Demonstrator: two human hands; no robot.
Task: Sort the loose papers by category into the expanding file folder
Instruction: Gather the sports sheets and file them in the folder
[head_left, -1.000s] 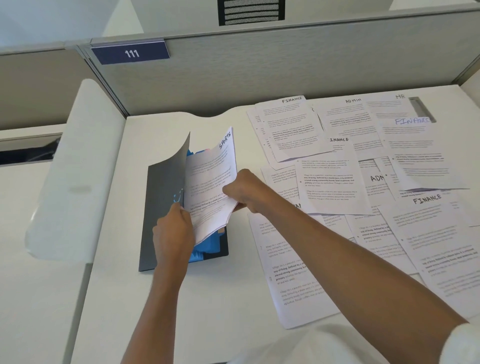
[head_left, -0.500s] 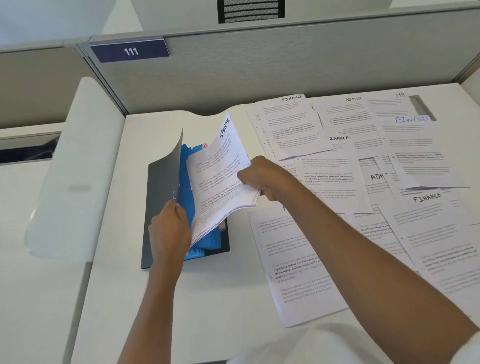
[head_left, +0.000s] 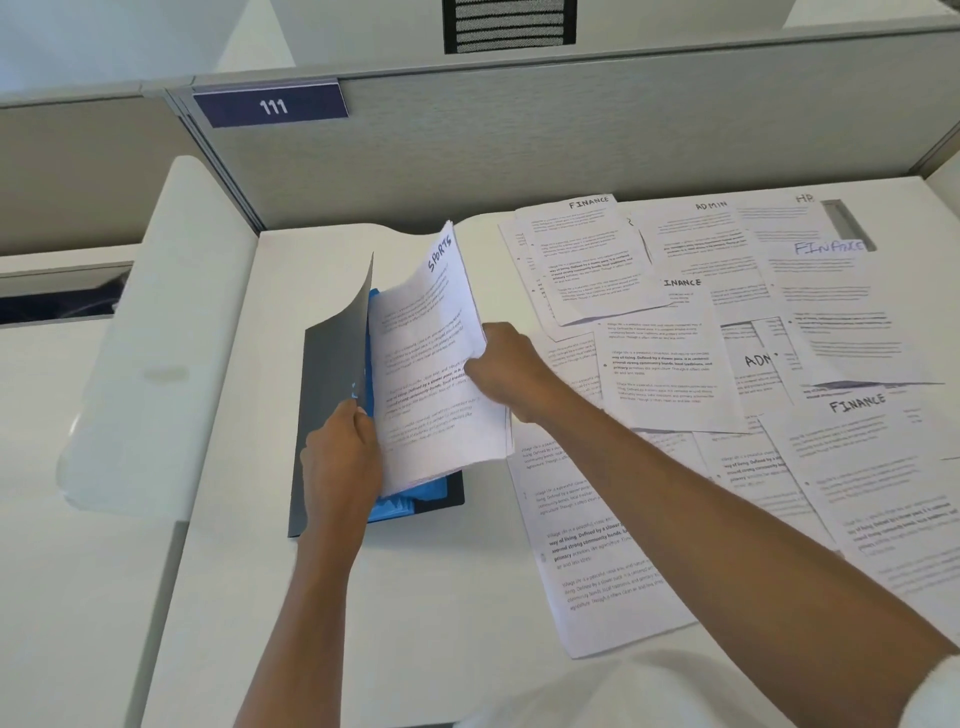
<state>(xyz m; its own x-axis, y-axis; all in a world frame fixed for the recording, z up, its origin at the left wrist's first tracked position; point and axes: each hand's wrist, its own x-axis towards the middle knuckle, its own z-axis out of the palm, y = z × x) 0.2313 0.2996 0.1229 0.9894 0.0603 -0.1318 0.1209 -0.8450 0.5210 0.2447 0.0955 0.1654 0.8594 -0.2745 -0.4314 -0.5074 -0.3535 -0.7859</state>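
Loose white printed sheets (head_left: 675, 374), hand-lettered FINANCE, ADMIN and HR, overlap across the right half of the white desk (head_left: 415, 597). Their nearest edges lie just beside the dark grey expanding file folder (head_left: 327, 374) and under the right forearm. A grey fabric partition (head_left: 571, 145) bearing a navy plate marked 111 (head_left: 272, 106) closes the far side.

The folder lies on the desk's left part, its cover raised and its blue pockets (head_left: 410, 499) showing at the near end. The right hand (head_left: 506, 369) grips the right edge of a sheaf of white papers headed SPORTS (head_left: 431, 374), tilted over the pockets. The left hand (head_left: 340, 457) curls round the folder's edge beside the sheaf's foot.

Open desktop shows in front of the folder and behind it. The left fingertips are hidden behind the sheaf, and which pocket it stands in cannot be told.
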